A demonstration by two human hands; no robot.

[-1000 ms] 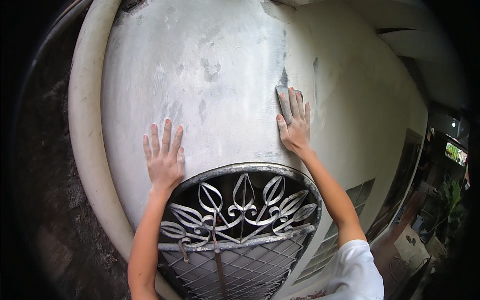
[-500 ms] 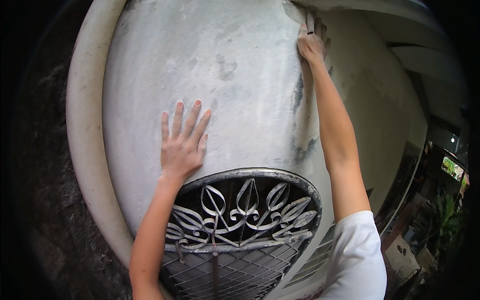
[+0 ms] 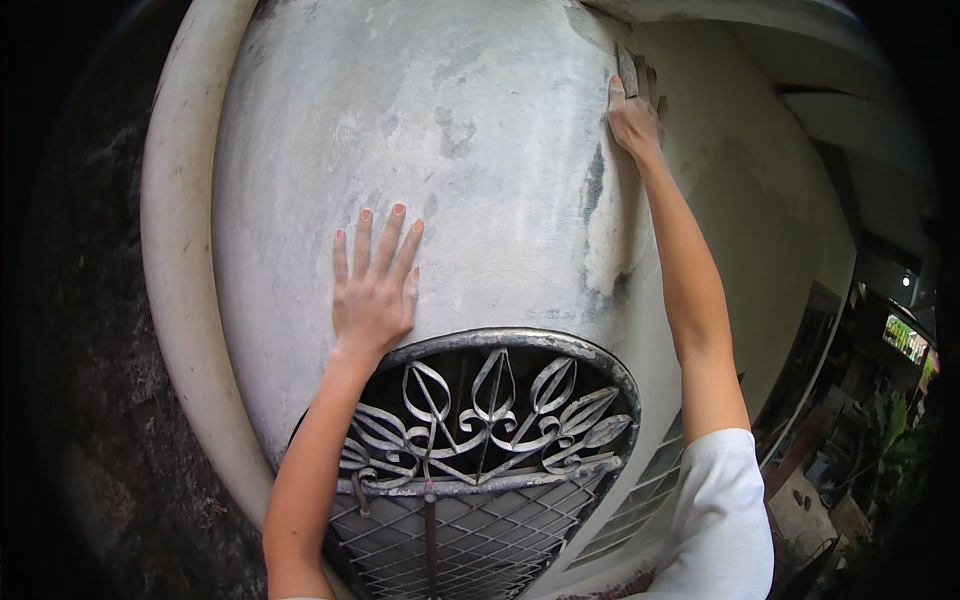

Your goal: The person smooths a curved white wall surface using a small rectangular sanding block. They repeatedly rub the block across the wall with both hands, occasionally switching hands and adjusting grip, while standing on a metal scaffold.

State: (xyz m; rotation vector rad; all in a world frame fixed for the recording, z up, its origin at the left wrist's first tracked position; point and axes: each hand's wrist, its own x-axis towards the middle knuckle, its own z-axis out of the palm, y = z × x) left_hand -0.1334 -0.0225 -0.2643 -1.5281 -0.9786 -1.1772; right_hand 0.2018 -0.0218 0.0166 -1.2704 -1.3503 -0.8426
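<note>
My left hand (image 3: 375,285) lies open, fingers spread, on the pale, patchy plaster wall (image 3: 430,130) above an arched metal grille (image 3: 498,415) with leaf shapes and diamond mesh. Higher up and to the right, my right hand (image 3: 634,115) reaches to the wall's corner, its fingers over a grey sheet (image 3: 628,70), perhaps sandpaper, pressed to the surface. Dark grey streaks run down the plaster just below that hand.
A thick pale pipe (image 3: 178,220) runs down the left, beside a dark rough wall (image 3: 100,330). On the right are a side wall (image 3: 760,240), a slatted window (image 3: 650,490), an overhang (image 3: 780,30) above, and plants (image 3: 890,420) among clutter in a dim passage.
Over the last second my right hand has moved well upward with the sheet, then slightly down in the latest moment. My left hand has shifted up and to the right along the wall.
</note>
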